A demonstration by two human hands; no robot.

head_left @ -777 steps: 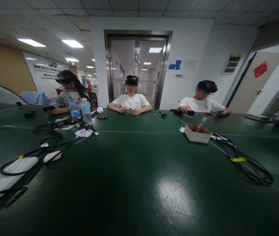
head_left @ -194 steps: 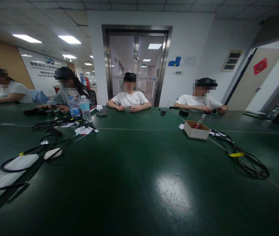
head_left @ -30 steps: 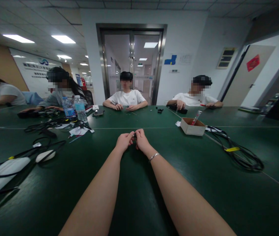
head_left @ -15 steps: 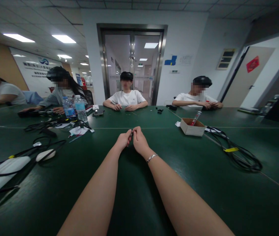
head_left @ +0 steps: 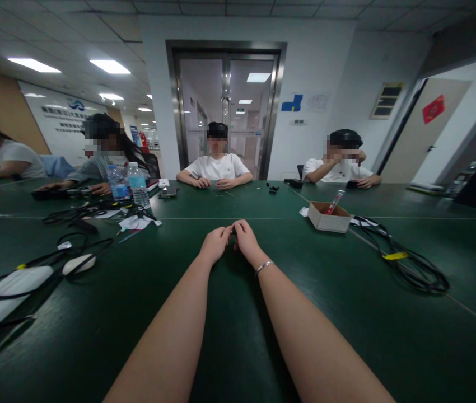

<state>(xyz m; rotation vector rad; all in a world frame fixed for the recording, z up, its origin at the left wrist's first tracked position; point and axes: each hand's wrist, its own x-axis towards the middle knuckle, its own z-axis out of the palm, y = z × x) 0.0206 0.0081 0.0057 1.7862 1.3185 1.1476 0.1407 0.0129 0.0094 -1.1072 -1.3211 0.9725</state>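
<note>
My left hand [head_left: 216, 245] and my right hand [head_left: 246, 242] meet fingertip to fingertip above the green table [head_left: 238, 313], near its centre seam. Both are closed, fingers curled inward. Between them shows a small dark thing [head_left: 233, 231], mostly covered by the fingers; its kind cannot be made out. A silver bracelet [head_left: 264, 267] circles my right wrist.
To the right stand an open cardboard box [head_left: 329, 223] with a clear-and-red tube [head_left: 335, 202] and a coiled black cable [head_left: 414, 268]. Left are water bottles [head_left: 138, 187], papers [head_left: 135, 223], tangled cables [head_left: 82, 246] and a white mouse-shaped object [head_left: 79, 265]. Several people sit around the table.
Both my hands have shifted slightly right, staying together around the small dark thing. The person at the far right has raised a hand toward their head.
</note>
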